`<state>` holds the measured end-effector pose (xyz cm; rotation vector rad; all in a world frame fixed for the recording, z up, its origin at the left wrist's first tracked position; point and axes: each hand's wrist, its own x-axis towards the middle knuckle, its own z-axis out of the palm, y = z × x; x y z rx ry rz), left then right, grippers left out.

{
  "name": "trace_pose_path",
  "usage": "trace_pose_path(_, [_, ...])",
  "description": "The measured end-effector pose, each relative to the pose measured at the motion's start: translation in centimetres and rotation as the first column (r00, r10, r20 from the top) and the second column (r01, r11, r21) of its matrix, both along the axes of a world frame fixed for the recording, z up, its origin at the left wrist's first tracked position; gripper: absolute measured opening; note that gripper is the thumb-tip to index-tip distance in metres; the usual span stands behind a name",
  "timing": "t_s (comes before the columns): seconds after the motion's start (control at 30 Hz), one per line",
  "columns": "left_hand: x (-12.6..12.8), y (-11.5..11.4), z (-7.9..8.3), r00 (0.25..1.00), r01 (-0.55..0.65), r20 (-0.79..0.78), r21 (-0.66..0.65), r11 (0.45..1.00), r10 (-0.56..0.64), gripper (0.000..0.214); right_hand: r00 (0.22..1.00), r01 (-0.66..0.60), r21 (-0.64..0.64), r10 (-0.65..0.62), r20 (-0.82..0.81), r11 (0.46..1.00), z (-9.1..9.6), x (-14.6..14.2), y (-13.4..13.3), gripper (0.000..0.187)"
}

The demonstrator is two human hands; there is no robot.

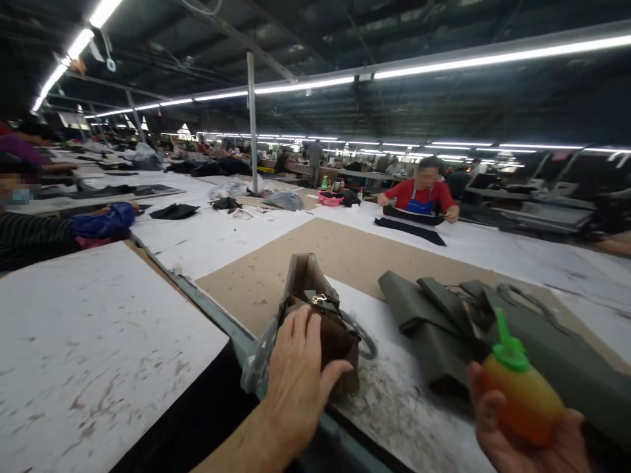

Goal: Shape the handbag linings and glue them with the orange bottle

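Note:
A dark brown handbag [340,355] with a small gold clasp stands at the near table edge. Its handle [363,336] sticks out on the right, and clear plastic wrap hangs along its left side. My left hand [298,368] rests on the bag with fingers stretched out and thumb apart. Held in my right hand [535,430] is a squeeze bottle [525,394] of orange-yellow liquid with a green nozzle, tilted to the left. Just beyond the bottle lie several dark olive bag pieces [434,328], one with a curved handle.
Brown board [345,243] covers part of the white, stained tabletop. A second table [89,348] stands at left across a dark gap. Opposite, a person in red sleeves [419,194] handles dark strips. Another person's blue sleeve [106,223] shows at left. A post [252,125] rises behind.

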<state>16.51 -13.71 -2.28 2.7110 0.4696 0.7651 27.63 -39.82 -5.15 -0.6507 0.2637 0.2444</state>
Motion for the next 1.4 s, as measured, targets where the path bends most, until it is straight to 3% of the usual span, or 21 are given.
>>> trace_pose_path(0.13, [3.1, -1.2, 0.5, 0.999, -0.04, 0.011, 0.104, 0.994, 0.039, 0.079, 0.997, 0.036, 0.072, -0.031, -0.074, 0.997, 2.2, -1.3, 2.0, 0.04])
trace_pose_path(0.23, [4.9, -1.4, 1.0, 0.995, -0.098, 0.023, 0.181, 0.979, 0.096, 0.085, 0.997, 0.028, 0.086, -0.021, -0.08, 0.996, 2.2, -1.5, 1.9, 0.041])
trace_pose_path(0.37, [6.4, 0.0, 1.2, 0.978, -0.19, -0.046, 0.177, 0.966, 0.201, 0.067, 0.998, 0.016, 0.085, -0.011, -0.059, 0.996, 1.1, -0.9, 0.8, 0.044])
trace_pose_path(0.6, [7.8, 0.9, 0.3, 0.98, -0.183, -0.057, 0.147, 0.972, 0.193, 0.052, 0.998, -0.057, 0.188, 0.064, -0.028, 0.98, 0.0, -0.4, 0.9, 0.06])
trace_pose_path(0.8, [7.0, 2.9, -0.4, 1.0, -0.01, 0.015, 0.167, 0.986, 0.007, 0.013, 0.996, -0.067, 0.237, 0.078, -0.039, 0.969, 1.1, -0.9, 1.1, 0.075])
trace_pose_path(0.97, [4.3, 6.4, 1.6, 0.972, 0.233, 0.018, 0.11, 0.966, -0.236, 0.012, 0.998, 0.001, 0.219, 0.013, -0.062, 0.976, 3.4, -1.7, 2.5, 0.043])
trace_pose_path(1.07, [2.9, 8.5, 2.3, 0.912, 0.405, 0.046, 0.047, 0.913, -0.407, 0.011, 0.999, -0.005, 0.231, 0.015, -0.039, 0.973, 5.3, -2.2, 4.1, 0.041])
trace_pose_path(1.17, [1.9, 10.5, 1.6, 0.869, 0.49, 0.066, 0.029, 0.871, -0.491, 0.012, 0.995, -0.085, 0.28, 0.095, -0.02, 0.956, 7.1, -1.7, 6.2, 0.049])
trace_pose_path(1.27, [0.9, 12.1, 0.1, 0.869, 0.489, 0.092, -0.007, 0.872, -0.486, 0.017, 0.98, -0.189, 0.338, 0.198, 0.01, 0.922, 8.5, -0.8, 9.6, 0.05])
trace_pose_path(1.33, [0.8, 12.4, -0.6, 0.868, 0.485, 0.129, -0.022, 0.874, -0.479, 0.02, 0.971, -0.24, 0.349, 0.224, 0.087, 0.906, 9.2, -1.1, 12.2, 0.045])
trace_pose_path(1.4, [2.2, 11.1, -0.6, 0.839, 0.526, 0.169, -0.006, 0.851, -0.517, 0.018, 0.956, -0.272, 0.303, 0.221, 0.191, 0.913, 9.6, -2.1, 14.4, 0.04])
